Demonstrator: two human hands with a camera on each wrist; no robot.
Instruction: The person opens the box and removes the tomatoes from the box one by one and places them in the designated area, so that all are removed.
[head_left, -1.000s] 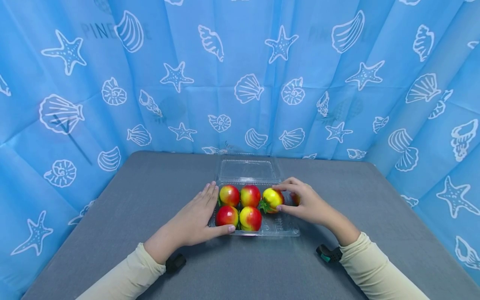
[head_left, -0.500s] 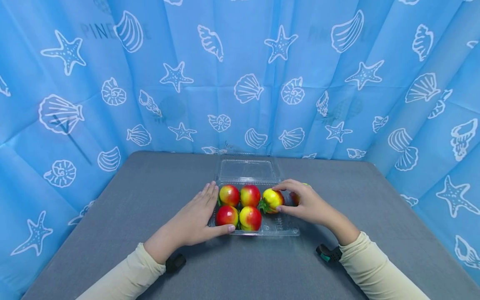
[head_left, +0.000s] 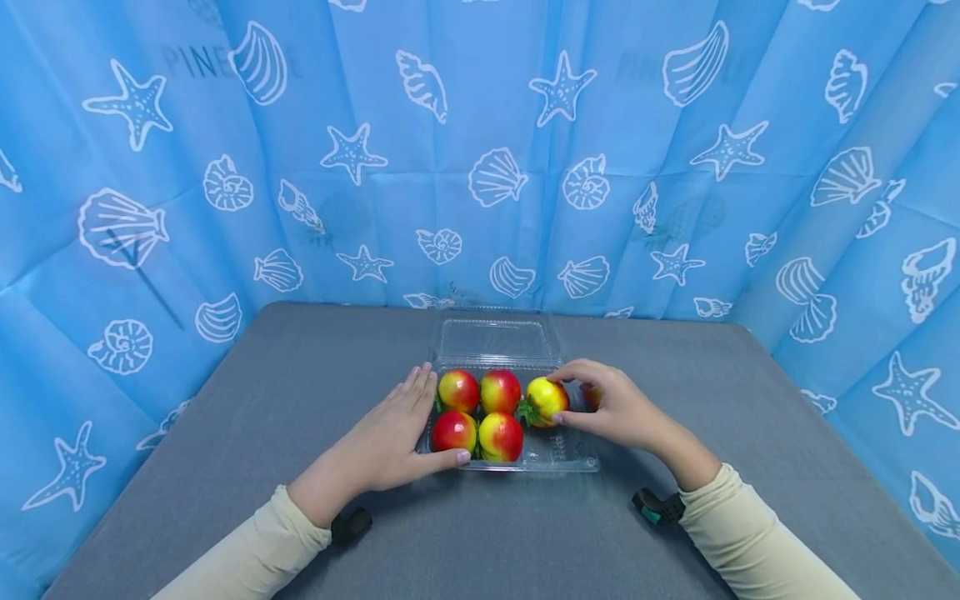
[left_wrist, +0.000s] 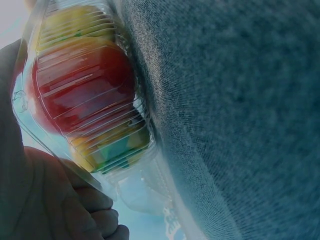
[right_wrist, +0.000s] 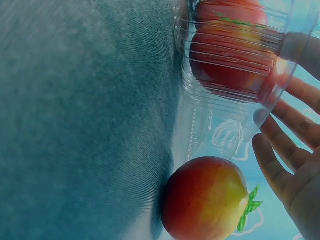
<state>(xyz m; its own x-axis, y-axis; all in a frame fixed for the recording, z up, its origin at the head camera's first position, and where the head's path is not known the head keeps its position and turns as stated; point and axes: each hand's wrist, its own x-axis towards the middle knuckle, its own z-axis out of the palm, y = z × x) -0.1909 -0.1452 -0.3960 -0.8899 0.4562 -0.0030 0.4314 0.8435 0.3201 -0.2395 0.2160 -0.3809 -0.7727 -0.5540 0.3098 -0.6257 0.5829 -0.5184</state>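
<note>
In the head view, a clear plastic box (head_left: 558, 460) holds several red-and-yellow fruits, four of them in two rows at its left. My left hand (head_left: 393, 433) lies straight-fingered along the box's left side, thumb at the front rim. With thumb and fingertips, my right hand (head_left: 611, 404) pinches a yellow-red fruit (head_left: 546, 398) with green leaves, inside the box's right half. Through the ribbed wall, the left wrist view shows a red fruit (left_wrist: 85, 80) beside the left hand (left_wrist: 60, 200). Another fruit (right_wrist: 205, 197) lies outside the box below the right hand (right_wrist: 300, 165) in the right wrist view.
The box's clear lid (head_left: 495, 337) lies folded back behind it. A grey cloth-covered table (head_left: 487, 533) carries everything. Blue curtains (head_left: 480, 125) with white shell and starfish prints hang at the back and sides.
</note>
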